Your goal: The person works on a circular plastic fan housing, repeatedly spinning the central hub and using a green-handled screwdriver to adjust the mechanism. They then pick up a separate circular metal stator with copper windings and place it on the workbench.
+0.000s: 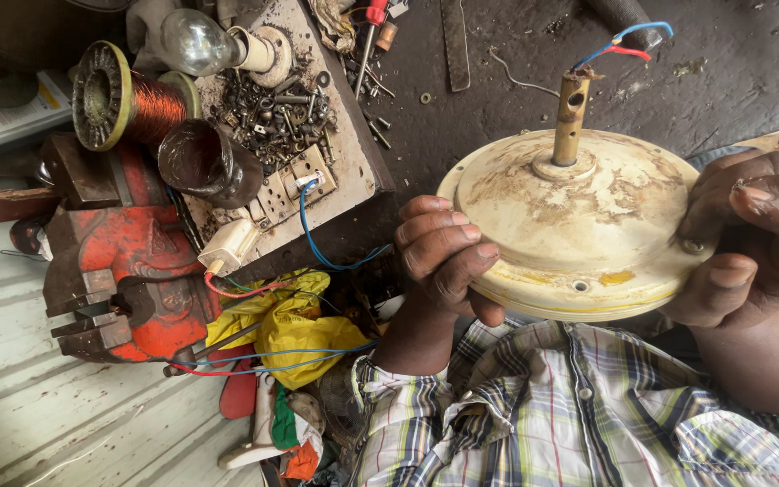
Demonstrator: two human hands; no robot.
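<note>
A stained cream fan motor (579, 225), round and domed, was gripped at its rim by the fingers of the left hand (444, 257) and right hand (750, 234); its brass shaft (571, 122) pointed toward 12 o'clock.

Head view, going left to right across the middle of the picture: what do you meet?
Copper wire spool → red bench vise → board of screws and sockets → left hand → cream motor housing held between both hands → right hand.

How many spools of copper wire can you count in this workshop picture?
2. One copper wire spool lies on its side at upper left, beside the light bulb. A darker spool sits just right of it, above the red vise. Clutter may hide others.
</note>
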